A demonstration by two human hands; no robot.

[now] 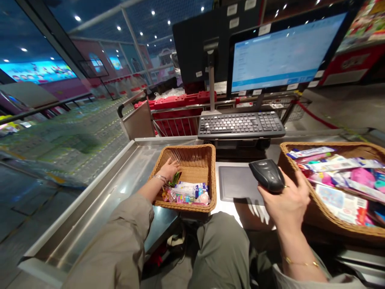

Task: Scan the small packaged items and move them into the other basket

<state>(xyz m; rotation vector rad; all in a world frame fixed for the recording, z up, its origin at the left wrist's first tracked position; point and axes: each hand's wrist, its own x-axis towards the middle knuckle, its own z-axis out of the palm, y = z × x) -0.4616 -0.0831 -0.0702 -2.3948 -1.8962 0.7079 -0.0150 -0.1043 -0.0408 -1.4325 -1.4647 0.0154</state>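
My left hand (170, 169) reaches into a small wicker basket (183, 147) and grips a small green packet (174, 179), partly hidden by my fingers. Colourful wrapped goods (185, 193) lie in that basket just beyond my hand. My right hand (285, 202) is raised and holds a black handheld barcode scanner (267, 175). Just right of it stands a larger wicker basket (331, 145), filled with flat, bright packets (339, 178). The scanner's underside is hidden from this view.
A dark pad (237, 183) lies between the baskets on a stainless steel checkout counter (102, 192). Behind it are a black keyboard (240, 124), a lit monitor (285, 52), and a metal shopping cart (174, 120) holding a red crate.
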